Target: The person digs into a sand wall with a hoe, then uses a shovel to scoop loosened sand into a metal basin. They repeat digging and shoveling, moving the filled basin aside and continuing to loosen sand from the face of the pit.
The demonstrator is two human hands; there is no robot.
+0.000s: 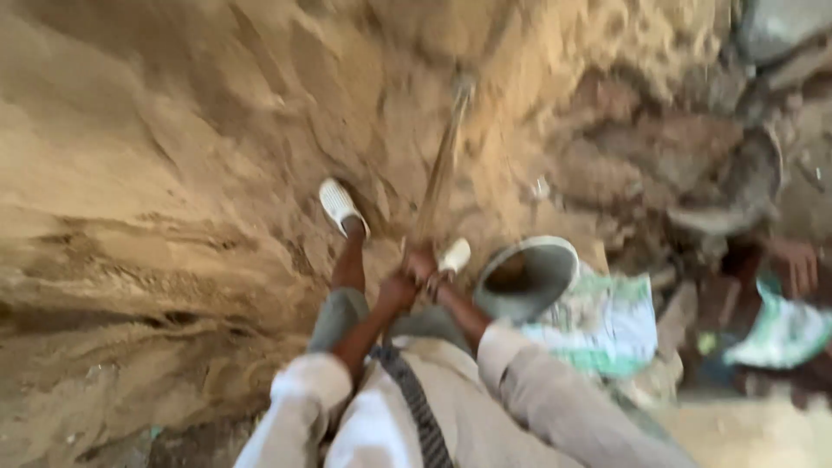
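Blurry frame. Sand bank [147, 173] fills the left, steep and mostly uncut, with loose sand around the feet. White shoe [340, 206] is planted on the slope, the other shoe [454, 256] lower down. Left hand [397, 290] and right hand [423, 266] are touching, both clenched around the low end of a long wooden handle [440, 165] that runs up into the sand; its head is hidden or too blurred to make out. Just right sits a grey metal pan [529, 276], tilted, looks nearly empty, so filling seems barely begun. Beside it a white-green sack [607, 325], rubble, and another person's hand [793, 260] far right.
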